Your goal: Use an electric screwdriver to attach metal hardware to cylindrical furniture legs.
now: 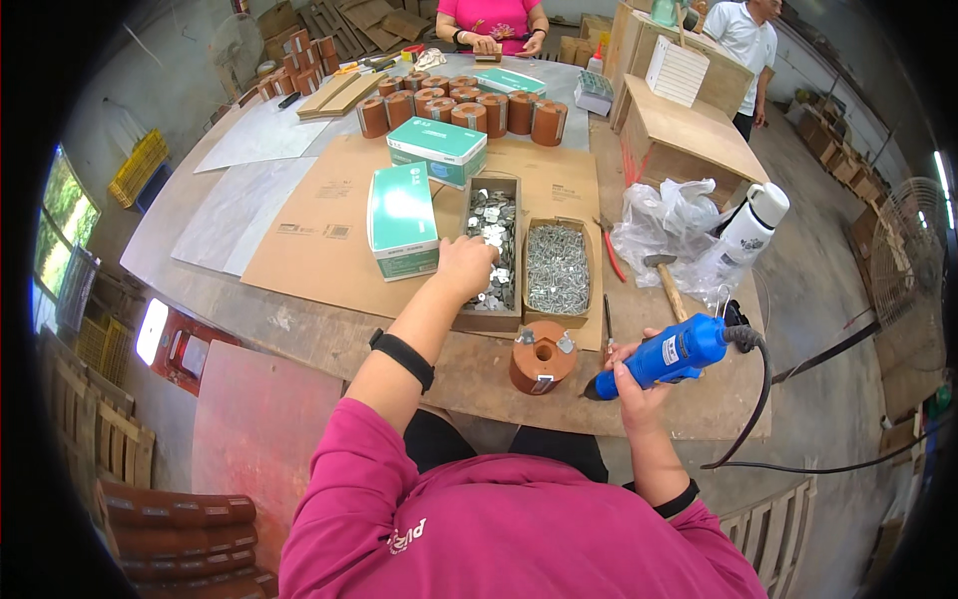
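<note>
My left hand (467,268) reaches over the edge of a long open box (507,319) holding small flat metal plates (493,216). Its fingers are curled down among the plates; what they pinch, if anything, is hidden. In my right hand (639,391) is a blue corded electric screwdriver (671,355), its dark nose pointing left toward the table. Between my hands, near the table's front edge, stands a brown cylinder (531,373) with a round centre hole and metal plates on its rim. A box of screws (557,268) sits right of the plates.
Green-and-white cartons (403,215) stand left of the plates on flattened cardboard (309,215). Behind are many brown cylinders (469,116). Right lie red-handled pliers (613,256), a hammer (667,286), plastic bags (664,225) and a white bottle (750,222). A person in pink (491,22) works across the table.
</note>
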`<state>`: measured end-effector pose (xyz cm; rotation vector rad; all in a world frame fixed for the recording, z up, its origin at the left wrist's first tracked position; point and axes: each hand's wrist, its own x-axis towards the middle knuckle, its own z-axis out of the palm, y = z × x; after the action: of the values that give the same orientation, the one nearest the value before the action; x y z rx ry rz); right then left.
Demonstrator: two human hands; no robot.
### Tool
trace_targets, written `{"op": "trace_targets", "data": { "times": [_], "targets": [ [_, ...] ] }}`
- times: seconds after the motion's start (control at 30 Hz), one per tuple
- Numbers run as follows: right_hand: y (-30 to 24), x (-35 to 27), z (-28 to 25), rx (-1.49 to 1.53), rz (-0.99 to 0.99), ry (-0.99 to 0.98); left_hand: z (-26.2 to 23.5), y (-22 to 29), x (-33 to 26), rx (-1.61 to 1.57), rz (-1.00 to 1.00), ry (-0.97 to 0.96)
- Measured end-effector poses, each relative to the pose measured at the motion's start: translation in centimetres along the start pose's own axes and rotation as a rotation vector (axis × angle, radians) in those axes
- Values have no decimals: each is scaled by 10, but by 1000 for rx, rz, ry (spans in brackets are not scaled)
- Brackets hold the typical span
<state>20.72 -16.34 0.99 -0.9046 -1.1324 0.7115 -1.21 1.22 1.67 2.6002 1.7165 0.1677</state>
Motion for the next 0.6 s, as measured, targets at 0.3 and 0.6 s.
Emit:
{"op": "trace_targets", "data": {
  "times": [0.3, 0.6],
  "targets": [
    [3, -1, -3, 54, 31, 37, 4, 1, 0, 185, 19, -161],
    [-5, 2, -3, 71, 73, 65, -2, -6, 4, 225, 156, -60]
  ]
}}
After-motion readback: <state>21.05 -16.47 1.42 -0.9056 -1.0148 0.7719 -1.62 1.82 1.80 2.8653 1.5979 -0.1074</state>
